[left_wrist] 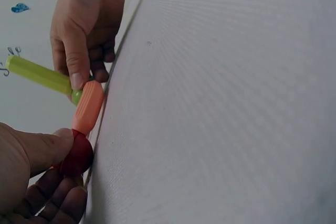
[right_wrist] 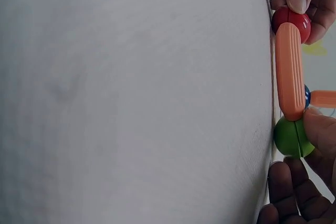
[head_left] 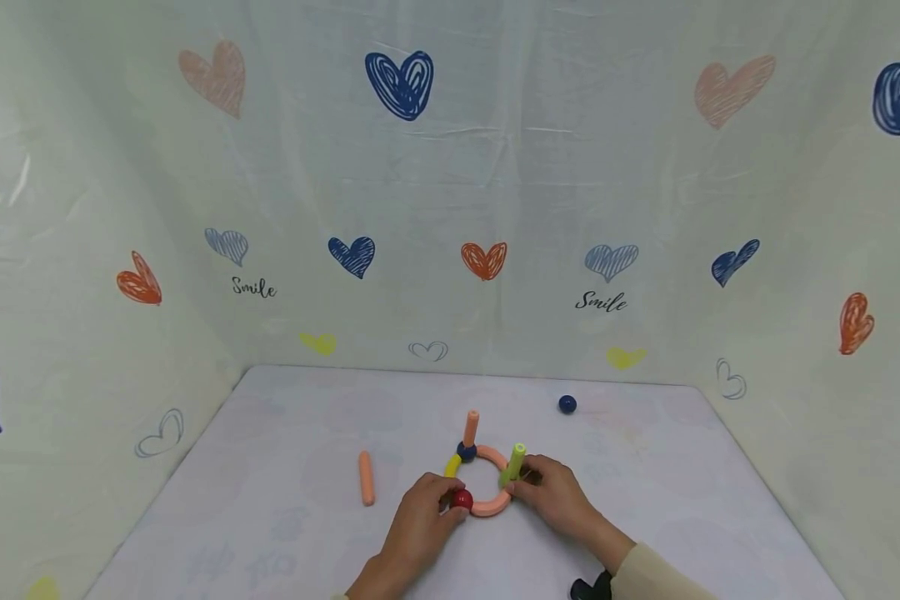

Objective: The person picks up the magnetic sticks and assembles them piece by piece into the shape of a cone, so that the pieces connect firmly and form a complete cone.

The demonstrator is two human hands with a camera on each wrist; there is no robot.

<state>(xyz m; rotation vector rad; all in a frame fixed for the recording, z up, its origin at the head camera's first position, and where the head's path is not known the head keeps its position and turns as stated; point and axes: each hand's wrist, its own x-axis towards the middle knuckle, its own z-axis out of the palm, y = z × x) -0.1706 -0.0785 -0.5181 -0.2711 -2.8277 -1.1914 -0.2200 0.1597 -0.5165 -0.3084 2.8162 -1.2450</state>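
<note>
A small ring of curved orange pieces [head_left: 491, 505] and a yellow piece [head_left: 452, 466] lies on the white table [head_left: 307, 417]. My left hand [head_left: 450, 504] pinches the red ball [head_left: 462, 499] at the ring's near side, thumb on it [left_wrist: 39, 150]. My right hand [head_left: 521, 482] holds the green ball [right_wrist: 291, 137] at the ring's right joint, where a green stick [head_left: 515, 462] stands tilted up. A dark blue ball [head_left: 466, 451] at the far joint carries an upright orange stick [head_left: 471, 427]. One orange curved piece [right_wrist: 290, 72] spans from the red ball [right_wrist: 291, 22] to the green one.
A loose orange stick [head_left: 366, 477] lies on the table left of the ring. A separate dark blue ball [head_left: 567, 404] rests near the back right. Heart-printed cloth walls [head_left: 450, 250] close in the table on three sides.
</note>
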